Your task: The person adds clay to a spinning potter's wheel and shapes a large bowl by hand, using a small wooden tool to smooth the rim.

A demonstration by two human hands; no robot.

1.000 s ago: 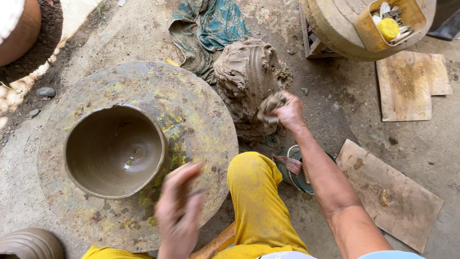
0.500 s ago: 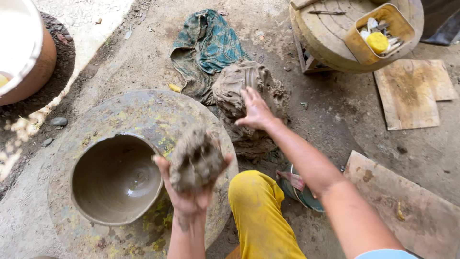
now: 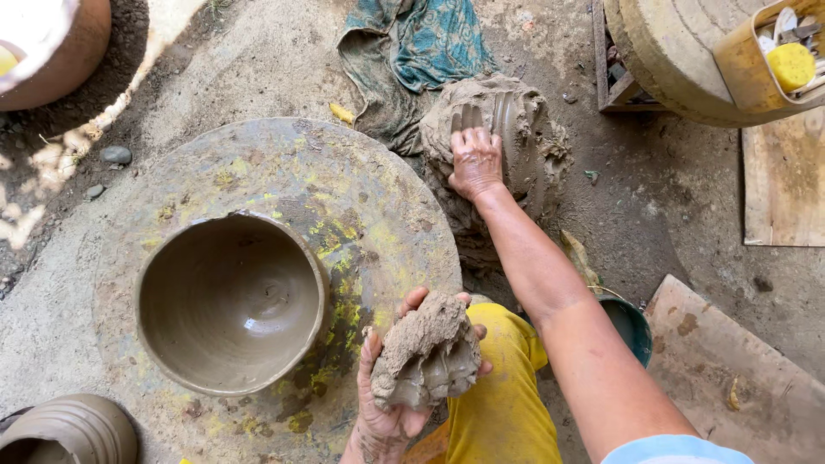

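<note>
My left hand (image 3: 387, 412), lower centre of frame, cups a clay lump (image 3: 427, 351) from below, fingers wrapped up its sides. Wet clay: heavy for its bulk, soft, slick, dents easily, so I'd support it underneath w/ the whole palm, no pinching. My right hand (image 3: 475, 161) lies flat, fingers spread, holding nothing, on the big clay mound (image 3: 507, 129), upper centre. Unfired bowl (image 3: 230, 302) sits on the wheel disc (image 3: 361, 172) at left, prob. fragile at the rim. Vs. half a sec ago: lump sits lower, nearer my yellow trouser knee (image 3: 507, 395); right hand is planted higher on the mound.
</note>
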